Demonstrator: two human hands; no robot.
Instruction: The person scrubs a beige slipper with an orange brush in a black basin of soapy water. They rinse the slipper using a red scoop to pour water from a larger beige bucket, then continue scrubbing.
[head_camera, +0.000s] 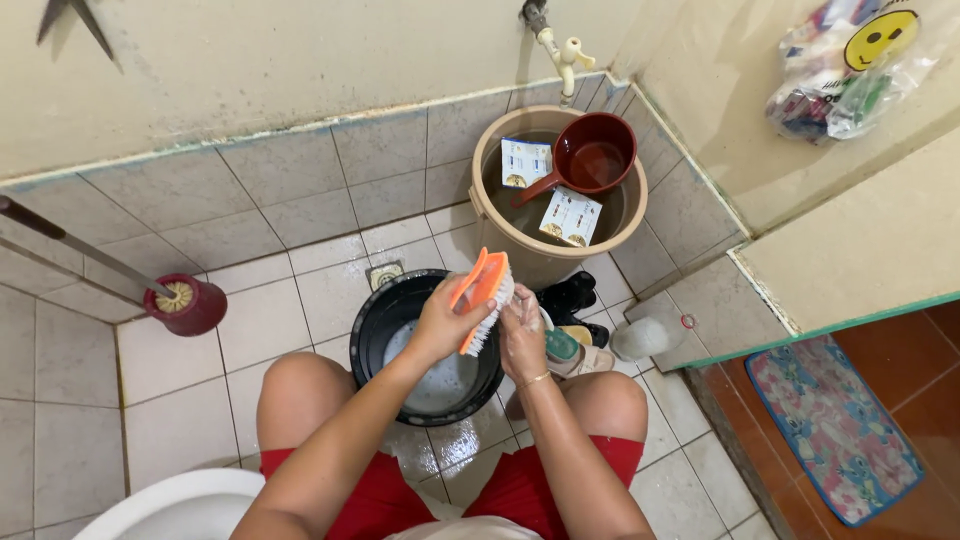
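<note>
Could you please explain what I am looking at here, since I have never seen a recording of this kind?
This is one picture from a camera worn on a person's head, looking down at their own bare hands and knees. They squat on a wet tiled floor. The left hand grips an orange scrubbing brush; the right hand is beside its bristles, with a slipper just next to it. Below sits a black basin of soapy water. Behind it stands a beige bucket with a dark red dipper in it, under a wall tap.

Red shorts (520, 490), bare arms — thin gold bracelet (534, 380)
</note>
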